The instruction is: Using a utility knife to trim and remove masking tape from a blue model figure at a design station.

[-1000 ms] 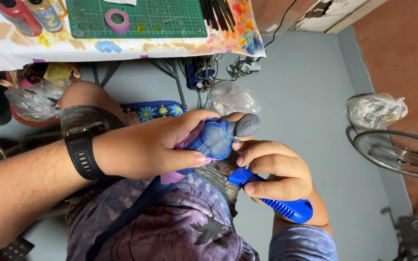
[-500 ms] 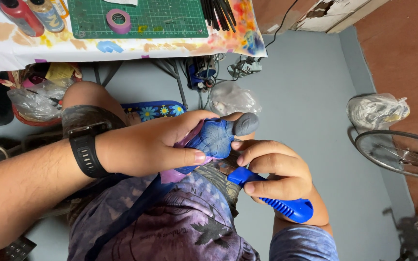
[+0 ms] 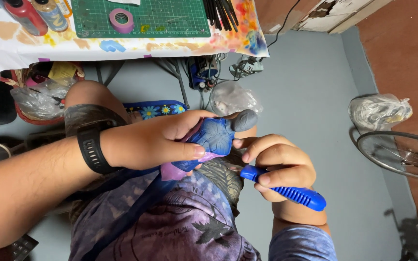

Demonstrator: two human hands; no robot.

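The left hand (image 3: 158, 145) is wrapping its thumb and fingers around a small blue clay figure (image 3: 214, 137), holding it over the lap, while the right hand (image 3: 279, 166) is closing around the ribbed blue handle of a craft knife (image 3: 286, 189) and touching the figure with an extended fingertip. Compared with half a second ago, almost nothing is changing: both hands are keeping the same grip and place. The figure is showing a carved, leaf-like veined texture, a smooth grey rounded knob at its top and a purple patch beneath; the knife's tip is hidden, so it may be meeting the clay. A black watch (image 3: 90, 150) is sitting on the left wrist above a purple printed shirt (image 3: 180, 222). Farther off, the paint-splashed surface (image 3: 180, 46) is carrying a green cutting mat (image 3: 170, 17), a purple tape roll (image 3: 121, 19), paint bottles (image 3: 37, 14) and black brushes (image 3: 223, 12). A bicycle wheel (image 3: 402, 154) and plastic bag (image 3: 378, 112) are lying on the grey floor (image 3: 306, 87).
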